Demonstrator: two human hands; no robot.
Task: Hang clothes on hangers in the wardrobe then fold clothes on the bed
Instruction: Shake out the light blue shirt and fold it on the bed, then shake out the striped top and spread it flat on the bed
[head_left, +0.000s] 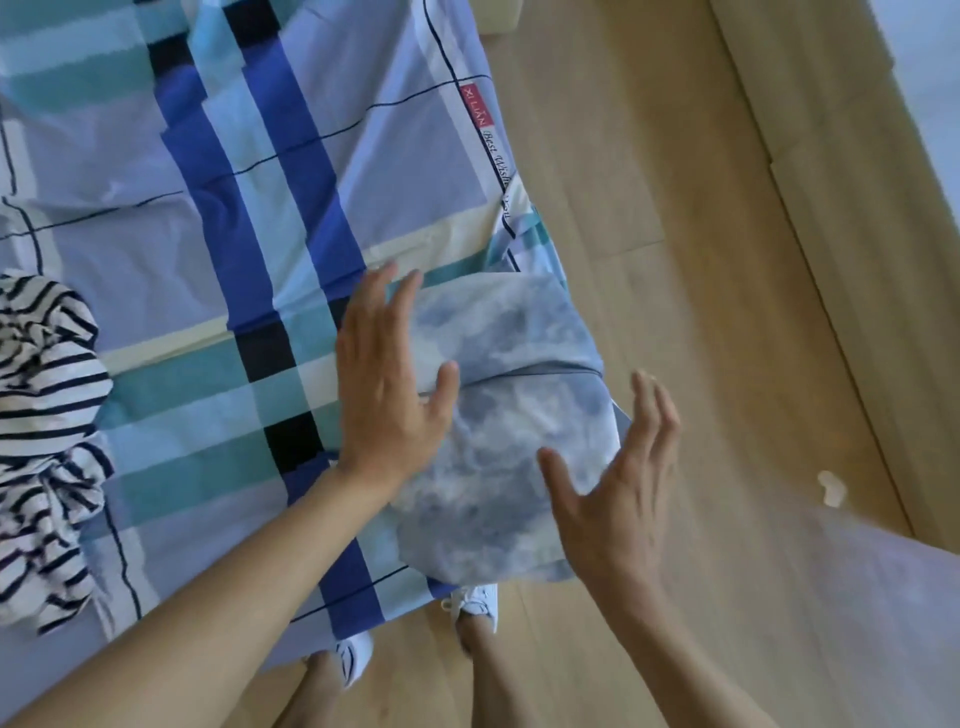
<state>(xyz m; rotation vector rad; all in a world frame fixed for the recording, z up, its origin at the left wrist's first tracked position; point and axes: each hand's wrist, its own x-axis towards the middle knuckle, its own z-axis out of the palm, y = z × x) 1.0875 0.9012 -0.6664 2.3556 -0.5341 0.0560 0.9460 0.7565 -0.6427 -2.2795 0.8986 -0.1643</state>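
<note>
We see the folded blue mottled garment (509, 415) at the bed's (130, 197) near right edge, left hand (389, 395) flat on it, right hand (618, 499) spread open beside it, neither gripping; overhanging, it may, we judge, slip to the floor (649, 208).

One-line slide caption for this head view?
Open left hand rests on a folded blue-and-white tie-dye garment on the plaid bedsheet; open right hand hovers alongside.
</note>
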